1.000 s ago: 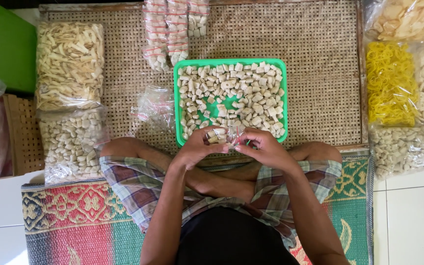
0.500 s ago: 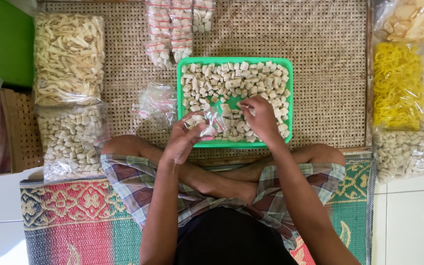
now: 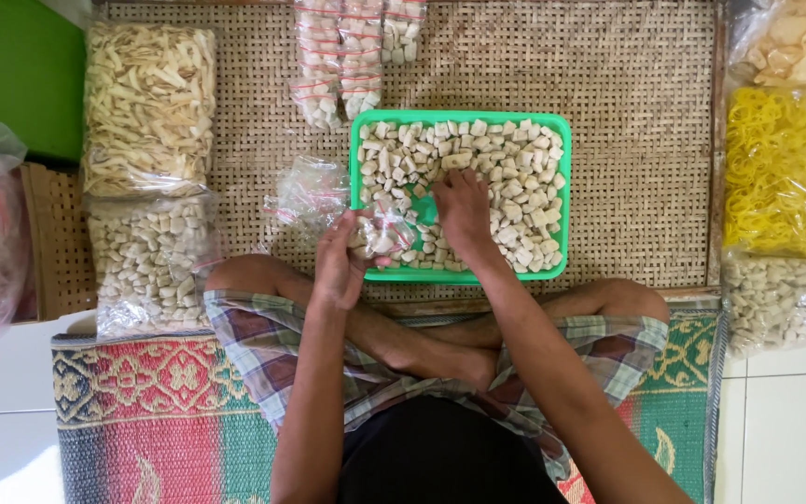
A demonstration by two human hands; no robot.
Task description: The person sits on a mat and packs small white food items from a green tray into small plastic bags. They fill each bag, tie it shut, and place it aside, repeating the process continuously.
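**2 hands at the cracker tray**

The left hand [image 3: 340,263] grips a small clear bag [image 3: 382,235] of pale cracker pieces [image 3: 506,177] at the near-left corner of the green tray [image 3: 562,201]. The right hand [image 3: 462,210] rests palm-down among the pieces, fingers curled, apparently gathering some. The tray sits on a woven mat [image 3: 627,103].

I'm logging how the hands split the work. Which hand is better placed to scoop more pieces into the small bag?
Probably the right hand: it rests on the pale pieces in the green tray, while the left hand holds the small clear bag.

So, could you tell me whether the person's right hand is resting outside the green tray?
No, the right hand lies inside the green tray, its fingers among the pale cracker pieces.
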